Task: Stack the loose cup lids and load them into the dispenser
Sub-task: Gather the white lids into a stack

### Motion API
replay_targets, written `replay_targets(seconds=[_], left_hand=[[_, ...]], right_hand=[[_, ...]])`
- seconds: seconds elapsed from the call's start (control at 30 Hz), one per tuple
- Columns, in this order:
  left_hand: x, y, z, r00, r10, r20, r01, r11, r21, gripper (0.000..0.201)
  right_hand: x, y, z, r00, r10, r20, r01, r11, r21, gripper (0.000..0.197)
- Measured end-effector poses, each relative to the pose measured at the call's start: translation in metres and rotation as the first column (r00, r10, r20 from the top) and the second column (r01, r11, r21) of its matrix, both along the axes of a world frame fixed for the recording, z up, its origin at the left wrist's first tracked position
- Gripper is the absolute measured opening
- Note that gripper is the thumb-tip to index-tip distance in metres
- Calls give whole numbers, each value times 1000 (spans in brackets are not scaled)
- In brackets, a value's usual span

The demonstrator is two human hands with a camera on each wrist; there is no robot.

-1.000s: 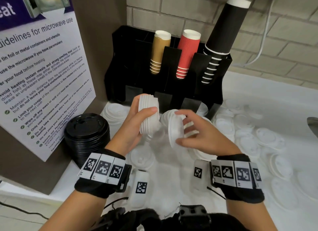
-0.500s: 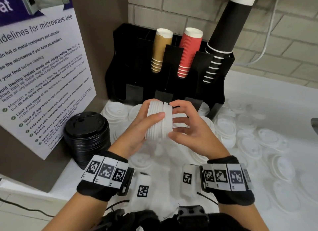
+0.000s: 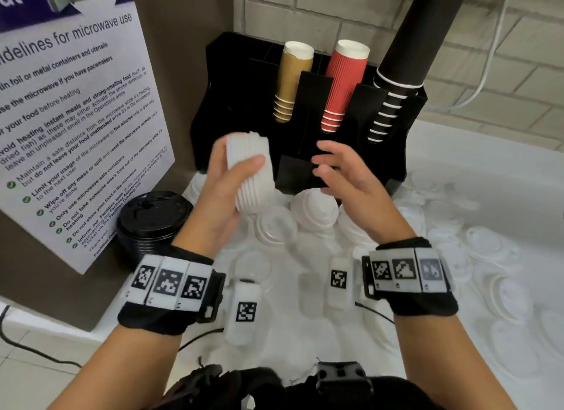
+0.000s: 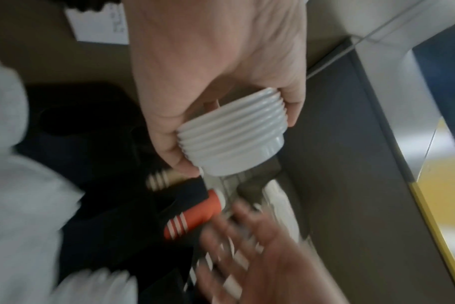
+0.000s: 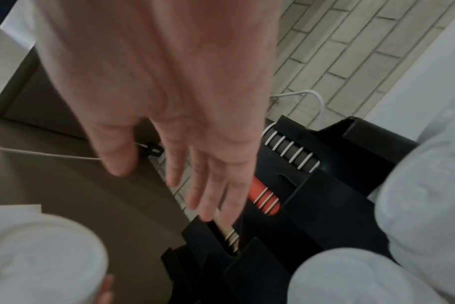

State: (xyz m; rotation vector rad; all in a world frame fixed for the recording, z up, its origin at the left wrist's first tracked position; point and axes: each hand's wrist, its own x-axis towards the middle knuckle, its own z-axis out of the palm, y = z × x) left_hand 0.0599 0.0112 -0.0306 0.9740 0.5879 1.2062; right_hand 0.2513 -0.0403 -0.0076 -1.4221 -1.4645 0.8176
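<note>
**Lid stack held before the dispenser**

A white bench (image 3: 503, 153) against a brick wall carries loose lids (image 3: 488, 251) and a black dispenser (image 3: 305, 98) at its back edge. The left hand (image 3: 222, 190) grips a lid stack (image 3: 251, 171) before the dispenser. The right hand (image 3: 345, 177) hovers alongside, fingers spread, empty.

Blur, cut-offs and hidden parts

The right hand (image 4: 260, 253) smears into streaks in the left wrist view, so its finger pose is unreadable there. The black cup stack (image 3: 424, 43) and the poster (image 3: 70, 119) run off the head view's edges. The left hand (image 3: 219, 193) covers the near side of the lid stack (image 3: 253, 177); the loose lids (image 3: 488, 257) are perhaps too washed out to count.
</note>
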Motion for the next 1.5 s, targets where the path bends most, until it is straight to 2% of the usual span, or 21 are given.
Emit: replay_targets(seconds=[0.07,0.13,0.17,0.23,0.3,0.37,0.5,0.53,0.63,0.7,0.77,0.8,0.9,1.0,1.03,1.1,1.17,1.27,1.33,1.5], left_hand=[[-9,6,14,999,32,24,-32,999,21,54],[-17,9,24,999,46,18,-47,998,42,60],[-20,10,29,999,52,13,-53,998,47,66],[-24,10,34,998,56,13,-56,998,40,79],[-28,9,36,998,64,9,-64,998,27,87],[-31,8,37,997,74,-1,-74,997,15,92],[-32,5,39,997,73,-3,-73,997,4,95],[-32,5,39,997,71,-1,-71,997,0,94],[-33,4,38,997,71,-17,-71,997,-5,93],[-35,4,38,997,70,-23,-70,998,-7,94],[-36,4,38,997,69,-22,-69,998,-3,94],[-37,4,39,997,71,-22,-71,997,3,95],[-39,5,41,996,89,-13,-89,996,27,96],[-38,7,41,995,103,-12,-102,993,56,96],[-37,6,40,995,100,-15,-98,993,63,95],[-33,6,38,996,88,-27,-86,994,60,92],[-28,5,34,995,81,-49,-78,995,65,80],[-18,6,28,994,64,-87,-56,994,90,57],[-13,6,25,992,35,-119,-21,993,118,53],[-8,4,21,981,-73,-179,100,984,146,58]], right_hand=[[8,15,-1,984,-61,170,70,996,-50,35],[6,29,-5,927,20,374,27,993,-119,35],[1,34,-9,872,102,478,-31,988,-154,37],[-14,44,-19,701,278,657,-137,956,-259,48],[-32,51,-32,500,377,780,-161,925,-344,64],[-50,57,-43,383,422,822,-208,906,-368,72],[-84,69,-52,306,493,815,-355,853,-383,79],[-91,72,-52,276,489,828,-363,850,-382,82],[-106,81,-55,119,495,861,-338,835,-434,85],[-109,84,-57,77,522,850,-330,817,-472,84],[-108,84,-56,114,528,841,-350,814,-463,81],[-106,83,-54,168,521,837,-365,821,-439,80],[-92,81,-42,434,488,757,-393,859,-329,80],[-69,73,-29,758,448,474,-411,892,-187,75],[-62,67,-27,842,410,350,-388,912,-133,70],[-50,54,-23,948,291,129,-284,956,-66,60],[-43,40,-20,979,189,-79,-193,980,-44,53],[-40,25,-12,946,142,-291,-152,988,-11,48],[-41,20,-7,939,155,-306,-158,987,16,50],[-35,16,2,948,193,-254,-185,981,56,54]])
